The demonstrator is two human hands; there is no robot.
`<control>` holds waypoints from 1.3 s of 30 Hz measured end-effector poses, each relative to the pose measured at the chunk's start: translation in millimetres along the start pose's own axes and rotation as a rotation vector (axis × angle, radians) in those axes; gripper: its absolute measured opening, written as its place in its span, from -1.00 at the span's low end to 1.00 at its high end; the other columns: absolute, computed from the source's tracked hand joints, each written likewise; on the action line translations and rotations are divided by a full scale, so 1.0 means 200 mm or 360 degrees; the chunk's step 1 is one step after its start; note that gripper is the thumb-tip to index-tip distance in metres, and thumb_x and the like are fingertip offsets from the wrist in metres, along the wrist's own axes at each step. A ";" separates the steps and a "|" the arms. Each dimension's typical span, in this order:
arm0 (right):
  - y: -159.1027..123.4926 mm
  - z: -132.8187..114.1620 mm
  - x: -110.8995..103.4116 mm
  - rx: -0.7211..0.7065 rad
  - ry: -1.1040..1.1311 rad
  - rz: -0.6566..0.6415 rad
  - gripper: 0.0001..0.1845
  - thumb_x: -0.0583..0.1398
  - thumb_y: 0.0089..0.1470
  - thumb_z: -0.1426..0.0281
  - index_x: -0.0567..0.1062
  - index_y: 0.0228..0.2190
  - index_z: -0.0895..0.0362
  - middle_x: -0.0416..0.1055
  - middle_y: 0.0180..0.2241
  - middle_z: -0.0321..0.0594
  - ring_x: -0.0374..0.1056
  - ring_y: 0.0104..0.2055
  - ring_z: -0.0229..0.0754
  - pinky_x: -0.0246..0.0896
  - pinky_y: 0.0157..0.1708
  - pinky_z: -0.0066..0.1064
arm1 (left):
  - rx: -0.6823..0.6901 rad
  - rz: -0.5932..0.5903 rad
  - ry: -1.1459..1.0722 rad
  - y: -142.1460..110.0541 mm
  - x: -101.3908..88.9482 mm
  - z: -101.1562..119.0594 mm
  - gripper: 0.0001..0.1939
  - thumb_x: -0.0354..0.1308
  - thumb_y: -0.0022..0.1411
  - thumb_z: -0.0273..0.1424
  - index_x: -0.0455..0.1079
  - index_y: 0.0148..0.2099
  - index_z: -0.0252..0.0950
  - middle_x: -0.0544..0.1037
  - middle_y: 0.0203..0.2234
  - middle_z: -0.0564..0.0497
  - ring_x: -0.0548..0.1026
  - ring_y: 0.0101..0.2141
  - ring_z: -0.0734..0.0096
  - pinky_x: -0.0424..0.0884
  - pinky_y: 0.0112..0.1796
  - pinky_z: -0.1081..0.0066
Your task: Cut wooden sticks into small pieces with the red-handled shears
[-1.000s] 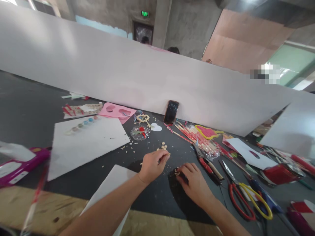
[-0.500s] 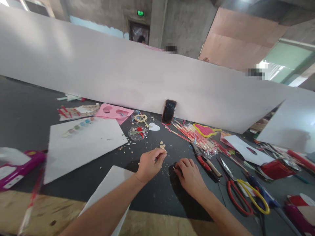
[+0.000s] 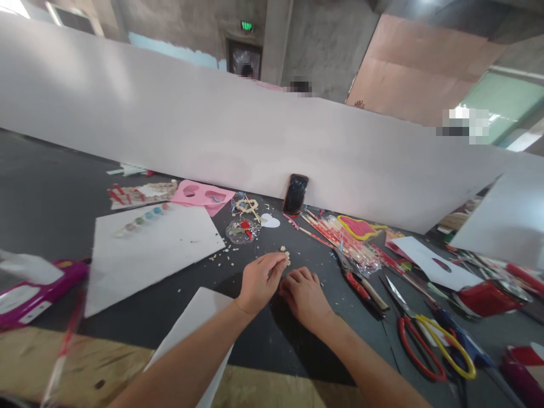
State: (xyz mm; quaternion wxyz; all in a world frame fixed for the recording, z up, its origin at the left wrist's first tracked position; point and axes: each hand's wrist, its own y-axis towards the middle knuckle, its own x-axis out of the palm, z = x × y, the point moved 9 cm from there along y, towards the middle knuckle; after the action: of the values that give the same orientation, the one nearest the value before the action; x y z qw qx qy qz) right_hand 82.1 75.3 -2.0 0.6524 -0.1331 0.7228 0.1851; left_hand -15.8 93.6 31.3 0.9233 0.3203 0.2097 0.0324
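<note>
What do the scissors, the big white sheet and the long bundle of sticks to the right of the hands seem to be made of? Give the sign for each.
Scissors: bright metal blades that catch the light, with smooth red and yellow loops, probably plastic.
White sheet: matte and flat with crisp edges, so likely paper or thin card.
Bundle of sticks: pale with red marks, possibly wood or bamboo, under a glinting clear wrap, probably plastic film.

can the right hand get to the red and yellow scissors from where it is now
Probably yes. The right hand rests on the black mat, and the scissors lie flat to its right. Between them only the pliers lie low on the table, so the hand could pass over them.
</note>
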 end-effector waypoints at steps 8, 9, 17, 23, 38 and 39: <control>-0.09 0.31 -0.11 0.0276 -0.0072 0.0123 -0.84 0.02 0.12 0.40 0.41 -0.36 0.08 0.38 -0.27 -0.19 0.15 -0.16 -0.11 -0.02 -0.26 -0.28 | 0.0070 -0.0020 -0.0084 -0.01 0.02 0.02 -0.83 0.00 0.24 -0.40 0.42 -0.21 -0.23 0.57 -0.31 -0.01 0.50 -0.28 0.44 0.39 -0.22 0.49; -0.11 0.34 -0.12 0.0293 -0.0073 0.0121 -0.83 0.02 0.12 0.40 0.42 -0.37 0.07 0.38 -0.28 -0.20 0.15 -0.17 -0.11 -0.01 -0.25 -0.28 | 0.0081 -0.0029 -0.0101 -0.01 0.02 0.03 -0.82 0.00 0.24 -0.40 0.42 -0.20 -0.23 0.57 -0.30 -0.02 0.50 -0.27 0.43 0.39 -0.22 0.49; -0.21 0.46 -0.11 0.0365 -0.0048 0.0103 -0.74 -0.01 0.12 0.47 0.47 -0.30 0.04 0.43 -0.27 -0.22 0.21 -0.15 -0.14 0.03 -0.22 -0.30 | 0.0091 -0.0060 -0.0121 -0.02 0.03 0.03 -0.82 -0.02 0.25 -0.41 0.42 -0.19 -0.22 0.56 -0.31 -0.03 0.50 -0.26 0.42 0.39 -0.23 0.47; -0.25 0.45 -0.10 0.0366 -0.0026 0.0071 -0.74 0.01 0.10 0.48 0.47 -0.31 0.02 0.44 -0.29 -0.24 0.23 -0.16 -0.15 0.03 -0.19 -0.31 | 0.0104 -0.0103 -0.0094 -0.02 0.06 0.02 -0.82 0.00 0.24 -0.42 0.42 -0.20 -0.23 0.56 -0.33 -0.01 0.49 -0.29 0.43 0.38 -0.25 0.49; -0.11 0.35 -0.10 0.0320 0.0003 0.0115 -0.81 0.03 0.12 0.40 0.43 -0.29 0.02 0.42 -0.25 -0.24 0.20 -0.14 -0.13 -0.01 -0.22 -0.30 | 0.0080 -0.0002 0.0075 -0.01 0.02 0.01 -0.81 -0.02 0.24 -0.46 0.39 -0.16 -0.25 0.55 -0.31 -0.02 0.46 -0.27 0.39 0.35 -0.22 0.42; -0.07 0.33 -0.09 0.0306 0.0003 0.0109 -0.83 0.04 0.11 0.37 0.42 -0.27 0.01 0.41 -0.24 -0.25 0.20 -0.14 -0.13 -0.02 -0.24 -0.30 | 0.0098 0.0011 0.0088 -0.01 0.02 0.02 -0.81 -0.02 0.24 -0.47 0.39 -0.16 -0.25 0.55 -0.32 -0.02 0.46 -0.27 0.38 0.35 -0.21 0.41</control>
State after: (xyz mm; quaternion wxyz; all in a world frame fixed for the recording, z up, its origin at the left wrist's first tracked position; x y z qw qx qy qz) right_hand 149.1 89.9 8.8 0.6547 -0.0452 0.7420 0.1368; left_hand -11.8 91.0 31.7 0.9067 0.3482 0.2350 0.0379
